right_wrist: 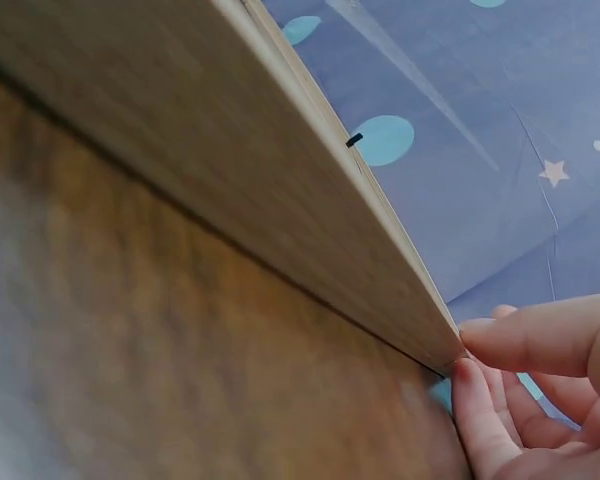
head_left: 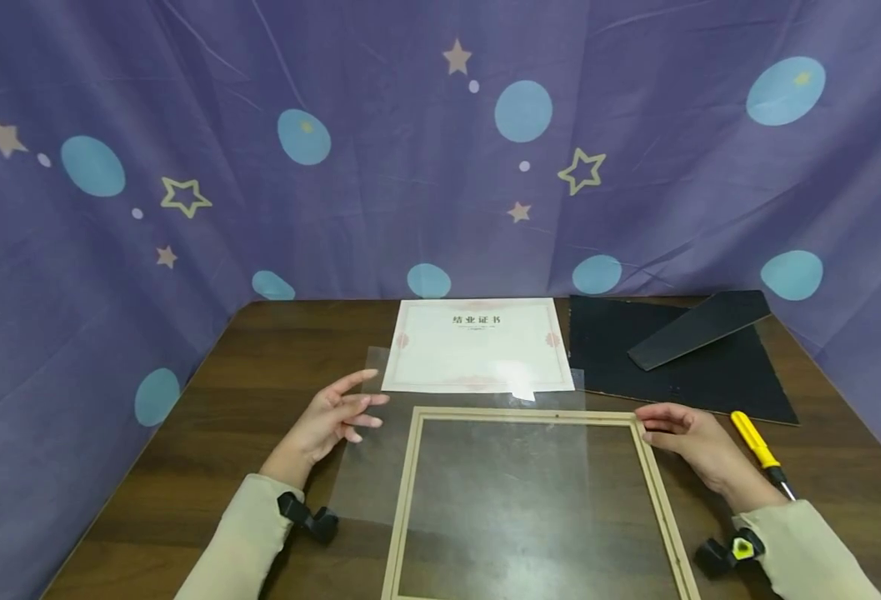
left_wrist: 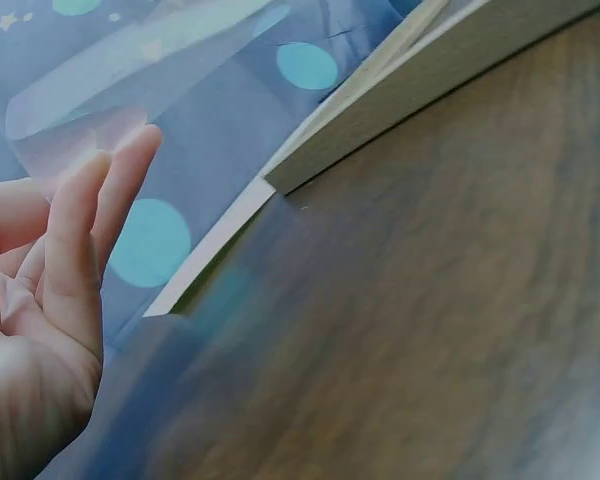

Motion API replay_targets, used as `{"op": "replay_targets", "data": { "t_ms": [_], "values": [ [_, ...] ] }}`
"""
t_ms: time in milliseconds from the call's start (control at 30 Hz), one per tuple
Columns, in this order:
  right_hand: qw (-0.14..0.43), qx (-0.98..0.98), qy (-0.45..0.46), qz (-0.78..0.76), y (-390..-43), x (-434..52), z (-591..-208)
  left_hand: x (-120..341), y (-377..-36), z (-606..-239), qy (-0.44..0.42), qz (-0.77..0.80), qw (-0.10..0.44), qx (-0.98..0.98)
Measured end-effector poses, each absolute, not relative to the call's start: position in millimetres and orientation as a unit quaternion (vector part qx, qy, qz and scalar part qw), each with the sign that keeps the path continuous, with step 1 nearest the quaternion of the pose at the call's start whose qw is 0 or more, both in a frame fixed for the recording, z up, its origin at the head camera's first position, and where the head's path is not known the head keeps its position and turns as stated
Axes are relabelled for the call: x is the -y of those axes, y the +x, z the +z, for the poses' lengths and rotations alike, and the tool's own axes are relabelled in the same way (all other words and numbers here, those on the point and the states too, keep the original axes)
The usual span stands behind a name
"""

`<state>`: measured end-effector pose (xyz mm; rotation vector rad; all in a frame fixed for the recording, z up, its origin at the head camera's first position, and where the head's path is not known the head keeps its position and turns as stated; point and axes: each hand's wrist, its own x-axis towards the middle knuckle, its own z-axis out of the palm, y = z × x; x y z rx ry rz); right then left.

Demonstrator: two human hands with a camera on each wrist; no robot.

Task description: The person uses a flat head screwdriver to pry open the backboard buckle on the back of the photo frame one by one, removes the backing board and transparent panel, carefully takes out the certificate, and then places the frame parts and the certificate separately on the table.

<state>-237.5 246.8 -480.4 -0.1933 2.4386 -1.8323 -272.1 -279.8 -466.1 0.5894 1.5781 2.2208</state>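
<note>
My left hand (head_left: 329, 421) holds the left edge of a clear plastic-like sheet (head_left: 365, 483), its fingertips at that edge. The sheet overlaps the upper left part of a light wooden picture frame (head_left: 523, 414) in the head view. In the left wrist view, the clear sheet (left_wrist: 130, 70) shows at the fingertips, above the frame's side (left_wrist: 400, 110). With thumb and fingers, my right hand (head_left: 691, 442) pinches the far right corner of the picture frame, as the right wrist view also shows at the frame's end (right_wrist: 420, 320). The frame lies on the wooden table (head_left: 207, 433).
Behind the frame lies a white printed certificate (head_left: 478, 354). At the back right is a black backing board (head_left: 725, 392) with a narrow black stand piece (head_left: 698, 331) across it. A yellow-handled screwdriver (head_left: 755, 437) lies beside my right hand. A purple curtain (head_left: 410, 208) surrounds the table.
</note>
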Motion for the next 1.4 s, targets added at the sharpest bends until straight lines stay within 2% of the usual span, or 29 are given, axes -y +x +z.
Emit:
{"op": "replay_targets", "data": {
  "t_ms": [600,1000,1400],
  "values": [
    [0.036,-0.792,-0.043,-0.607,-234.6,-242.8,-484.6,319.3,-261.6,-456.1,0.084,0.875,0.044,-0.475],
    [0.031,-0.831,-0.029,-0.555,-231.9,-241.0,-479.3,341.4,-253.8,-456.0,0.063,0.923,-0.046,-0.377],
    [0.026,-0.834,-0.034,-0.551,-231.4,-241.3,-480.6,355.9,-238.0,-448.4,-0.098,0.932,-0.117,-0.327]
  ]
}}
